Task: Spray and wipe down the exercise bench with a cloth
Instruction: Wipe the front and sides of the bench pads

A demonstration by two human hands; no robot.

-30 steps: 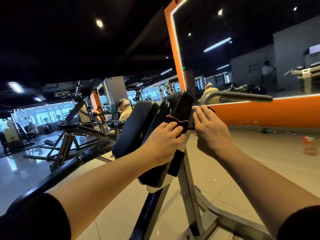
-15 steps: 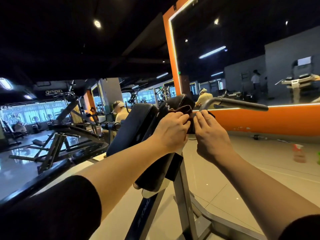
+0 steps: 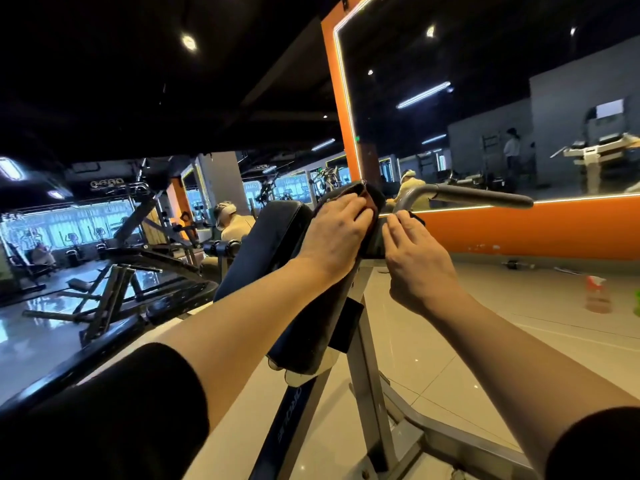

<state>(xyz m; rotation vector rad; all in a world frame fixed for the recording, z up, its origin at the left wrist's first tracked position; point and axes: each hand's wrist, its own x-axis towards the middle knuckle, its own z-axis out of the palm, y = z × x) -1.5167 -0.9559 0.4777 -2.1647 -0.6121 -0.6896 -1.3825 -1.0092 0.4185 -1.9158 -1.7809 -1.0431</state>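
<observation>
The exercise bench has two black pads side by side, a left pad (image 3: pixel 263 244) and a right pad (image 3: pixel 311 327), on a grey steel frame (image 3: pixel 372 382). My left hand (image 3: pixel 332 233) holds a dark reddish cloth (image 3: pixel 369 199) pressed against the top end of the right pad, fingers curled over it. My right hand (image 3: pixel 415 261) is just right of that pad's top edge, below the grey handle bar (image 3: pixel 485 199). Its fingertips touch the pad's side and it holds nothing.
A blurred spray bottle (image 3: pixel 596 292) stands on the tiled floor at the right, with a green object (image 3: pixel 636 303) at the frame edge. An orange-framed mirror wall (image 3: pixel 536 233) runs behind the bench. Other machines (image 3: pixel 114 282) and seated people (image 3: pixel 232 223) fill the left.
My left hand has slid the cloth up the right pad from its upper face to its top end. My right hand stayed by the pad's edge.
</observation>
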